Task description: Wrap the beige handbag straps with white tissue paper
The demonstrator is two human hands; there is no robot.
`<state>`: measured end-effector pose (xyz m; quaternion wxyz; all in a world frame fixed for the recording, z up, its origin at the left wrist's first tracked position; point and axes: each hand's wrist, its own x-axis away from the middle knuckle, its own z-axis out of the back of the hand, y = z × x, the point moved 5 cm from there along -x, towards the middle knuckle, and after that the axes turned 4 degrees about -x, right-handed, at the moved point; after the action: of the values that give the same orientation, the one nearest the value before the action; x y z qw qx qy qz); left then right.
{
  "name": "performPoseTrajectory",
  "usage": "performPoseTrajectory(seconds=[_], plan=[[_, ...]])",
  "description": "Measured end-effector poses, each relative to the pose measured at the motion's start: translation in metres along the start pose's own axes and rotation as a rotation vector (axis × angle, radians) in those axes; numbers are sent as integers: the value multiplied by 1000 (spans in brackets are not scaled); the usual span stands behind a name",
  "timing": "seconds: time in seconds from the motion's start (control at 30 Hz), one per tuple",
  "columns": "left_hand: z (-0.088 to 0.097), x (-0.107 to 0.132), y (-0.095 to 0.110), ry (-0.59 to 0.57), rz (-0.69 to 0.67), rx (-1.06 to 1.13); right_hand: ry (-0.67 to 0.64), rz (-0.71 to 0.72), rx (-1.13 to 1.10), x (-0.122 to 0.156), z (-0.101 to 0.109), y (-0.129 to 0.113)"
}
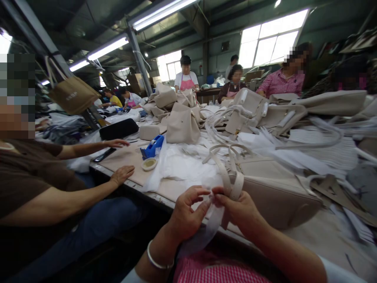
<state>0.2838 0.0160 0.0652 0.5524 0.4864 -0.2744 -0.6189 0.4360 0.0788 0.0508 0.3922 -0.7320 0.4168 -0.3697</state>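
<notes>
Close to the table's front edge, my left hand (188, 212) pinches a strip of thin white translucent wrapping (214, 225), thumb against fingers. My right hand (243, 210) meets it fingertip to fingertip and is closed round a beige strap (238, 184) with punched holes. That strap belongs with a beige handbag (273, 192) lying on its side just beyond and right of my right hand. Another looped strap arches above the bag. Part of the wrapping hangs below my hands, over the table edge. What exactly lies between my fingertips is too small to make out.
Left of me a co-worker's hands (122, 175) rest on the table, near a phone (105, 155). A blue tape dispenser (152, 147) and a tape roll (149, 164) lie ahead. Beige bags (182, 124) and white wrapping sheets (185, 165) are heaped beyond. Other people sit across.
</notes>
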Motion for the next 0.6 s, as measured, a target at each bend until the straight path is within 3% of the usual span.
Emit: performPoseTrajectory(seconds=[0.1,0.13,0.23,0.33,0.47,0.6], plan=[[52,-24,-37,144,80,-527,111,-65,7,5,13,0],[76,-34,-56,199,213,-783,126,-80,14,6,16,1],[149,-62,-107,343,455,-959,126,-115,40,8,21,9],[200,-81,-149,387,638,-1025,99,-94,80,6,23,19],[224,-91,-183,369,734,-1060,126,-51,93,1,26,24],[230,-97,-186,364,616,-1112,147,-87,70,-2,22,16]])
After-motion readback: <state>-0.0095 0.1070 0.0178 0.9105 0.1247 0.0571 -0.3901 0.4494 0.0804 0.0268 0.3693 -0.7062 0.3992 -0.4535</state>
